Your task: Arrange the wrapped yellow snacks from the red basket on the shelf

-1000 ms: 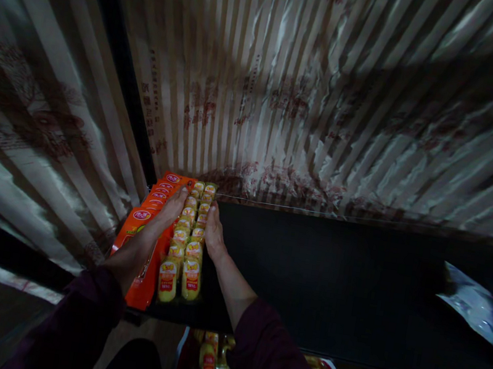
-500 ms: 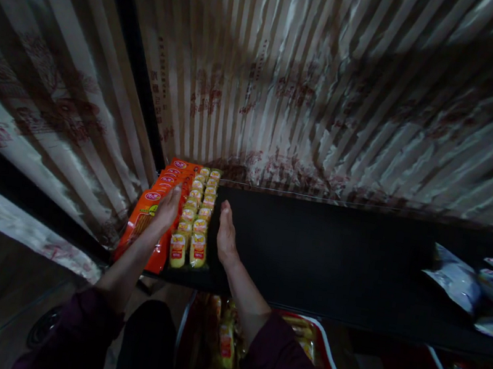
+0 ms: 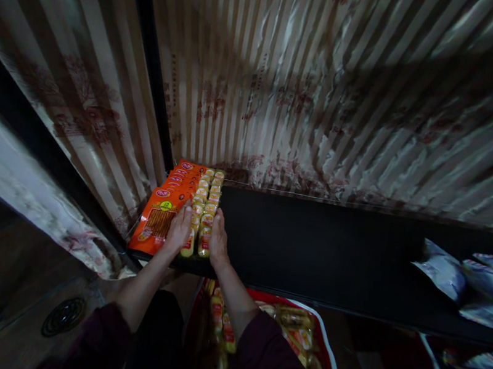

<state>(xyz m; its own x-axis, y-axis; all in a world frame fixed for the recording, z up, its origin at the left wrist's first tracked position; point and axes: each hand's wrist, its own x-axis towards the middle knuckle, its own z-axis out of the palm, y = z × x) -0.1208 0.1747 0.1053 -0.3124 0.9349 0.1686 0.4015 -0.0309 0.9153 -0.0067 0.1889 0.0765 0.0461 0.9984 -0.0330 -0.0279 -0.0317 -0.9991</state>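
Two rows of small yellow wrapped packs run front to back on the black shelf. My left hand lies flat against their left side, fingers stretched forward, beside the orange packets. Against the right side of the rows rests my right hand, its fingers also straight. The packs stand between my two palms. The orange packets overlap in a row at the shelf's left end.
Silvery bags lie at the shelf's right. Below the front edge is a red basket with a white rim, holding yellow packs. A black post and striped sheeting bound the shelf's left and back.
Both hands have come inward to the sides of the yellow rows. The left hand has left its place over the orange packets, which show more fully. The view has shifted slightly.
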